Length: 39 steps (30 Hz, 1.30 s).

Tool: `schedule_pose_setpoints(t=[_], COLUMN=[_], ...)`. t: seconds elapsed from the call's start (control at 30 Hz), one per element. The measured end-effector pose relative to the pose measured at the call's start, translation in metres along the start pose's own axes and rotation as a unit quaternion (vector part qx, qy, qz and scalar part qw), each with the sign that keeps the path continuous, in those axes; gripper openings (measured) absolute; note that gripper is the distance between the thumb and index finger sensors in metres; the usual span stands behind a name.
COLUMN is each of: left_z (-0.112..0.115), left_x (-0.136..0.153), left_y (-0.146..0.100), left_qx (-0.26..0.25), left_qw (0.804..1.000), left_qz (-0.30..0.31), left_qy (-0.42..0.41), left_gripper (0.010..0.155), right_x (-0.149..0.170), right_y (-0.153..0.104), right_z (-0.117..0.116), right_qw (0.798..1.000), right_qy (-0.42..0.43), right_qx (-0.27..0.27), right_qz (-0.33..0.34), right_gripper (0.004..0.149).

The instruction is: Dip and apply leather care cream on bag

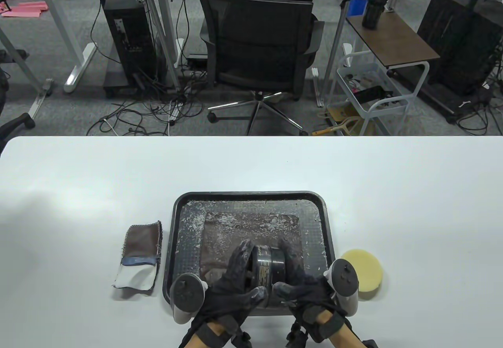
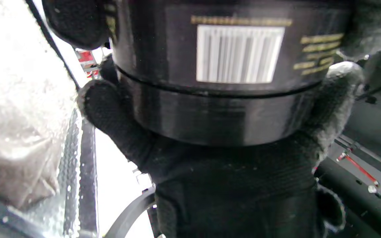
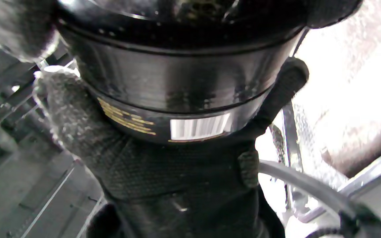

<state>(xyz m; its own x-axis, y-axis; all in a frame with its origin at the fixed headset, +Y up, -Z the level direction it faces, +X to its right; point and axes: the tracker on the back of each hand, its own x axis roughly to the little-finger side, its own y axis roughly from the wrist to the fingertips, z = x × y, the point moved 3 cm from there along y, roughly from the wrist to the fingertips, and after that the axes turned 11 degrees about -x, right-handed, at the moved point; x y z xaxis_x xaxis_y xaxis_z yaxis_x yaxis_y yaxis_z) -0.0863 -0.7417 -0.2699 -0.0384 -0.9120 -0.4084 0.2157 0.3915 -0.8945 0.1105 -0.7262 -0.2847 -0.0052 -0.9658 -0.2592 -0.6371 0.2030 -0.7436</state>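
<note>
The tray [image 1: 251,202] sits on the table [image 1: 78,190] straight ahead of me, at twelve o'clock. The leather piece [image 1: 251,230] lies in the tray. My left hand [image 1: 232,281] and right hand [image 1: 302,285] grip the cream jar [image 1: 267,267] between them, over the tray's near half. At nine o'clock of the tray lies the folded cloth [image 1: 139,257]; at three o'clock, just beside my right hand, the sponge pad [image 1: 363,269].
</note>
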Motion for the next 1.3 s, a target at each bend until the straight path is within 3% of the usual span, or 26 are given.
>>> schedule_pose_setpoints(t=[0.17, 0.37, 0.5, 0.6, 0.73, 0.83, 0.93, 1.03, 1.13, 1.3], left_z=[0.005, 0.007, 0.001, -0.004, -0.011, -0.015, -0.017, -0.019, -0.021, -0.022], left_x=[0.015, 0.027, 0.031, 0.032, 0.033, 0.034, 0.034, 0.034, 0.035, 0.033], left_y=[-0.004, -0.008, -0.009, -0.010, -0.011, -0.011, -0.011, -0.012, -0.013, -0.013], left_qx=[-0.012, -0.005, -0.026, -0.032, -0.039, -0.046, -0.058, -0.067, -0.082, -0.083], left_qw=[0.988, 0.969, 0.957, 0.949, 0.937, 0.932, 0.926, 0.920, 0.915, 0.912], left_qz=[-0.081, -0.136, -0.149, -0.150, -0.146, -0.140, -0.139, -0.136, -0.137, -0.137], left_qy=[-0.131, -0.205, -0.249, -0.274, -0.316, -0.332, -0.346, -0.362, -0.370, -0.377], left_gripper=[0.104, 0.103, 0.102, 0.100, 0.097, 0.094, 0.092, 0.091, 0.090, 0.089], right_x=[-0.018, -0.030, -0.035, -0.040, -0.044, -0.043, -0.034, -0.018, 0.003, 0.028], right_y=[-0.001, -0.003, -0.007, -0.015, -0.035, -0.057, -0.079, -0.102, -0.125, -0.151], right_z=[0.001, 0.000, 0.014, 0.038, 0.087, 0.131, 0.169, 0.200, 0.226, 0.250], right_qw=[0.994, 0.983, 0.983, 0.977, 0.937, 0.884, 0.849, 0.825, 0.815, 0.794], right_qy=[-0.099, -0.170, -0.169, -0.186, -0.299, -0.396, -0.423, -0.418, -0.381, -0.325], right_qx=[0.013, 0.010, 0.044, 0.098, 0.182, 0.226, 0.257, 0.272, 0.292, 0.318], right_qz=[0.039, 0.069, 0.063, 0.043, -0.021, -0.105, -0.184, -0.264, -0.325, -0.404], right_gripper=[0.115, 0.113, 0.113, 0.112, 0.110, 0.109, 0.108, 0.107, 0.107, 0.107])
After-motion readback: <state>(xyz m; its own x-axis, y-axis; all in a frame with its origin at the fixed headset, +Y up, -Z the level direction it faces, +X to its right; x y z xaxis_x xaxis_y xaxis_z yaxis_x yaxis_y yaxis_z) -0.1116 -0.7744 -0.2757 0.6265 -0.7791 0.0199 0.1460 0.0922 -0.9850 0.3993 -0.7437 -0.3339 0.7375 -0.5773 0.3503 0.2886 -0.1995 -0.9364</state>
